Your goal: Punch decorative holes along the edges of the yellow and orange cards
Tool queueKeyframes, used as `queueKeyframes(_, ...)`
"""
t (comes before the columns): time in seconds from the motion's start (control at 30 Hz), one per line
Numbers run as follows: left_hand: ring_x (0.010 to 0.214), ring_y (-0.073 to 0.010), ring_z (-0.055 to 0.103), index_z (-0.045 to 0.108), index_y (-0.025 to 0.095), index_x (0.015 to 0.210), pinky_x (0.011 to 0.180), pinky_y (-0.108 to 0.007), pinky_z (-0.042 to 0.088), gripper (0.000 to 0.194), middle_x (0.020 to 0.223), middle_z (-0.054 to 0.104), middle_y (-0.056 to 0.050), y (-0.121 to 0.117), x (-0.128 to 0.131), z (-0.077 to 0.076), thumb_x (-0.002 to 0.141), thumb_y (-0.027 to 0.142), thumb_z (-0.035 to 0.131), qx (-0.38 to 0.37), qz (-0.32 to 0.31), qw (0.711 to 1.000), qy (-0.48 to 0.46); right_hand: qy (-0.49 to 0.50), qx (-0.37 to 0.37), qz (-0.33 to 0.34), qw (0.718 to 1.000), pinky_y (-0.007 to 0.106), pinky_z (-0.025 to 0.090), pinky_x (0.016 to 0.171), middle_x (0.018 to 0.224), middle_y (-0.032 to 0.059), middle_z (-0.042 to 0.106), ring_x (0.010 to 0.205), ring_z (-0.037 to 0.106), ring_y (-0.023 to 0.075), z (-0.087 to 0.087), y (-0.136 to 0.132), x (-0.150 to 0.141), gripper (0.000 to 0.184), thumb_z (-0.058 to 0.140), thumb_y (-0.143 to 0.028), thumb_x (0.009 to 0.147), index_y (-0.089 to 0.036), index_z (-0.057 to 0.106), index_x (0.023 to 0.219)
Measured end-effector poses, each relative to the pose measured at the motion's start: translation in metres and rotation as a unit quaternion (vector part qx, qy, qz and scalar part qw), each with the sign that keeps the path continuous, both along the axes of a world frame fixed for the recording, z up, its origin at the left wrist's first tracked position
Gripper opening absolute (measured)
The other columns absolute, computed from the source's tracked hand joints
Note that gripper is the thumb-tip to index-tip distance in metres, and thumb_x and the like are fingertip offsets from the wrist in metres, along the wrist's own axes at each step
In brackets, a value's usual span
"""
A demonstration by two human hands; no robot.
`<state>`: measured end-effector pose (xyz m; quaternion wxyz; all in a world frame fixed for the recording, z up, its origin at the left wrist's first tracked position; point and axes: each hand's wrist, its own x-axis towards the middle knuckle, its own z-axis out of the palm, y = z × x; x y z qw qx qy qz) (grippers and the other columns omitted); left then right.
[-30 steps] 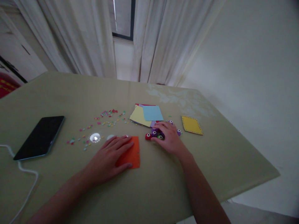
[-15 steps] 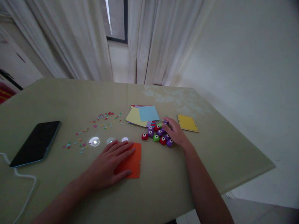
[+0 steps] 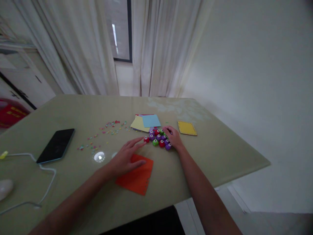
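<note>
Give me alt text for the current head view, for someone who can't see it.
The right hand rests against a cluster of colourful eyed beads; the left hand extends over orange paper. Coloured sheets, confetti and a tablet share the table.

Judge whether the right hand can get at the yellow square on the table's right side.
Probably yes: the right hand is close by, and only bare tabletop shows between it and the yellow square.

orange sheet [image 3: 135, 178] partly hidden by left hand [image 3: 126, 157], white rounded object [image 3: 5, 189] and red object [image 3: 11, 114] cut off at left edge
</note>
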<state>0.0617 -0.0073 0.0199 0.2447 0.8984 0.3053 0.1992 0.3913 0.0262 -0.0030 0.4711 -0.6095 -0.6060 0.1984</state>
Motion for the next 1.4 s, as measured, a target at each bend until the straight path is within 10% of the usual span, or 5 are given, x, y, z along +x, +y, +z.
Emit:
queueKeyframes(0.37,0.158,-0.0445,0.036,0.037,0.029,0.170,0.130,-0.061,0.027,0.123,0.172,0.040,-0.017,0.048,0.079,-0.010,0.069,0.075,0.090,0.008,0.013,1.000,0.025,-0.008,-0.004,-0.034,0.999,0.043,0.052,0.103,0.116,0.0101,0.079,0.110,0.072,0.0282,0.002,-0.039,-0.043,0.048,0.052,-0.061,0.103,-0.022,0.077,0.113)
queueKeyframes(0.67,0.149,-0.0462,0.040,0.043,0.030,0.167,0.127,-0.065,0.032,0.124,0.160,0.041,-0.017,0.039,0.076,-0.015,0.062,0.071,0.095,0.033,0.042,0.998,0.032,0.015,0.003,-0.055,0.998,0.044,0.050,0.108,0.119,0.0114,0.077,0.114,0.068,0.0279,0.001,-0.032,-0.058,0.051,0.047,-0.062,0.105,-0.021,0.076,0.115)
queueKeyframes(0.97,0.162,-0.0497,0.022,0.033,0.030,0.172,0.129,-0.068,0.022,0.137,0.176,0.030,-0.019,0.056,0.080,-0.011,0.059,0.076,0.094,0.036,-0.007,0.998,0.056,0.079,-0.003,0.074,0.994,0.045,0.050,0.116,0.131,0.0114,0.077,0.125,0.070,0.0277,0.003,-0.020,-0.050,0.074,0.032,-0.078,0.105,-0.022,0.073,0.129)
queueKeyframes(1.17,0.160,-0.0474,0.028,0.038,0.022,0.170,0.130,-0.064,0.026,0.128,0.170,0.040,-0.020,0.054,0.080,-0.009,0.067,0.078,0.089,0.032,-0.027,0.998,0.057,0.092,0.001,0.113,0.989,0.049,0.042,0.126,0.151,0.0150,0.066,0.142,0.060,0.0305,0.003,-0.055,-0.027,0.087,0.027,-0.086,0.102,-0.021,0.065,0.146)
queueKeyframes(1.4,0.160,-0.0364,0.035,0.047,0.024,0.164,0.132,-0.057,0.026,0.081,0.173,0.041,-0.014,0.068,0.081,-0.007,0.099,0.071,0.058,0.025,-0.030,0.999,0.017,-0.129,0.003,0.202,0.971,0.060,0.023,0.134,0.178,0.0224,0.027,0.165,0.026,0.0410,0.000,-0.085,-0.020,0.128,0.074,-0.089,0.077,-0.019,0.027,0.174)
